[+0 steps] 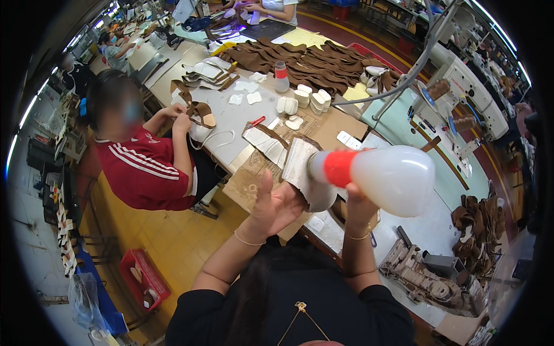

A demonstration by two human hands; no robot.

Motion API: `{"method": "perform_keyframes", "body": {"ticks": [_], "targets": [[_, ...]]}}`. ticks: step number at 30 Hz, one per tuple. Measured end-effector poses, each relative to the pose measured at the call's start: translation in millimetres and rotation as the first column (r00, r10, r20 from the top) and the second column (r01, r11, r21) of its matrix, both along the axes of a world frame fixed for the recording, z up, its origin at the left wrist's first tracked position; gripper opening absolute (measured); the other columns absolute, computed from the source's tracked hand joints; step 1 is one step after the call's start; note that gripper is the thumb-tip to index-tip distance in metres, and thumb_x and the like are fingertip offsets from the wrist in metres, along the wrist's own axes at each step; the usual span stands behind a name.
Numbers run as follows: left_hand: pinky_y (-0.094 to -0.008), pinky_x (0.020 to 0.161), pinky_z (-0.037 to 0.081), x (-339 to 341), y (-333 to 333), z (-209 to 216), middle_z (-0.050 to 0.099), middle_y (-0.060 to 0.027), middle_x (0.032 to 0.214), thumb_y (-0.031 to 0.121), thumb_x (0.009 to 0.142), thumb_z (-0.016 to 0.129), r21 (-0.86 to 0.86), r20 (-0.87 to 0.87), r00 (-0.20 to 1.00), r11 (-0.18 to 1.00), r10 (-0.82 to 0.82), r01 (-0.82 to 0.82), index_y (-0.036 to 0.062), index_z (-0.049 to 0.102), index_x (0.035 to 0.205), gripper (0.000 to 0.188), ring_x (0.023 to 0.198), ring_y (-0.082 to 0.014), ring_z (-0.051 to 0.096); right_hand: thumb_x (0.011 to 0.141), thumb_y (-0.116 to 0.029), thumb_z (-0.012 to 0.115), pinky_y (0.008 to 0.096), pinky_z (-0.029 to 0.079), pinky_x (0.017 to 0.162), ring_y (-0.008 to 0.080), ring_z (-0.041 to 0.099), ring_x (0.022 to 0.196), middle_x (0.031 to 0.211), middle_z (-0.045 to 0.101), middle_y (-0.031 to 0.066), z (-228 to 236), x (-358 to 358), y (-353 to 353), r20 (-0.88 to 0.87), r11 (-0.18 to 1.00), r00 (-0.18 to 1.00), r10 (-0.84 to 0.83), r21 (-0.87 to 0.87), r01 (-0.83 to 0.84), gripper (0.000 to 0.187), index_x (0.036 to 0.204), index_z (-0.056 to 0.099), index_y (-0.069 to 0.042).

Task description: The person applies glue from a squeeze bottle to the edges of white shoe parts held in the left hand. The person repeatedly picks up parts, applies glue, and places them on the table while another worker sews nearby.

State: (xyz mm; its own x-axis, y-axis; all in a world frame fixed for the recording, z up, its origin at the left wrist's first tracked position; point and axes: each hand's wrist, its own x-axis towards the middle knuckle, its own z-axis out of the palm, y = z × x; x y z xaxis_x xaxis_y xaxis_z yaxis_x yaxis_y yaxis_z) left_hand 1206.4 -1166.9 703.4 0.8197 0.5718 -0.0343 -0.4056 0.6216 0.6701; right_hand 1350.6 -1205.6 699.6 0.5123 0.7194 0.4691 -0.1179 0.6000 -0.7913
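My left hand [279,206] holds a shoe upper [301,167] with a pale lining and brown edges; the thumb is raised and the other fingers are hidden behind the piece. My right hand [361,203] is wrapped round a translucent white glue bottle [398,179] with a red band. The bottle lies nearly level, its narrow end against or just over the upper; the exact contact is hidden. Beyond it, another upper piece [264,144] rests on cardboard [245,185].
Stacks of white pads [319,102], a second bottle [281,78] and brown cut pieces [288,63] cover the far table. A sewing machine [467,86] stands at right, near a metal device [421,277]. At left a co-worker in red [147,167] handles an upper [202,118].
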Motion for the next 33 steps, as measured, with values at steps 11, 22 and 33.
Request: {"method": "perform_keyframes", "body": {"ticks": [11, 22, 33], "targets": [[-0.0364, 0.104, 0.021, 1.5, -3.4, -1.2, 0.028, -0.0127, 0.139, 0.089, 0.061, 0.019, 0.005, -0.026, 0.999, 0.999, -0.035, 0.035, -0.0004, 0.015, 0.138, 0.118, 0.128, -0.0231, 0.027, 0.066, -0.017, 0.078, 0.0334, 0.046, 0.084, 0.0171, 0.055, 0.095, 0.104, 0.058, 0.0087, -5.1, 14.8, 8.2, 0.066, 1.0, 0.998, -0.003, 0.02, 0.002, 0.044, 0.101, 0.056, -0.002], [-0.0341, 0.105, 0.02, -3.6, 2.9, -3.7, 0.024, -0.0124, 0.141, 0.09, 0.057, 0.021, -0.086, 0.113, 0.99, 0.992, -0.084, 0.094, 0.0019, 0.013, 0.139, 0.12, 0.128, -0.0215, 0.026, 0.07, -0.035, 0.072, 0.033, 0.039, 0.094, 0.0199, 0.052, 0.106, 0.115, 0.053, 0.0069, -3.9, 33.0, 2.9, 0.492, 0.966, 0.834, -0.248, 0.066, 0.249, 0.071, 0.126, 0.04, -0.007], [-0.0365, 0.107, 0.015, -4.4, 3.8, -15.0, 0.018, -0.0127, 0.143, 0.088, 0.06, 0.02, 0.254, -0.16, 0.986, 0.964, -0.039, 0.08, -0.0004, 0.006, 0.138, 0.12, 0.132, -0.0237, 0.02, 0.072, -0.022, 0.073, 0.029, 0.05, 0.072, 0.0142, 0.061, 0.087, 0.095, 0.064, 0.0054, 14.2, 38.9, 13.3, 0.514, 0.906, 0.774, -0.37, 0.016, 0.422, 0.035, 0.102, 0.062, -0.008]]}}
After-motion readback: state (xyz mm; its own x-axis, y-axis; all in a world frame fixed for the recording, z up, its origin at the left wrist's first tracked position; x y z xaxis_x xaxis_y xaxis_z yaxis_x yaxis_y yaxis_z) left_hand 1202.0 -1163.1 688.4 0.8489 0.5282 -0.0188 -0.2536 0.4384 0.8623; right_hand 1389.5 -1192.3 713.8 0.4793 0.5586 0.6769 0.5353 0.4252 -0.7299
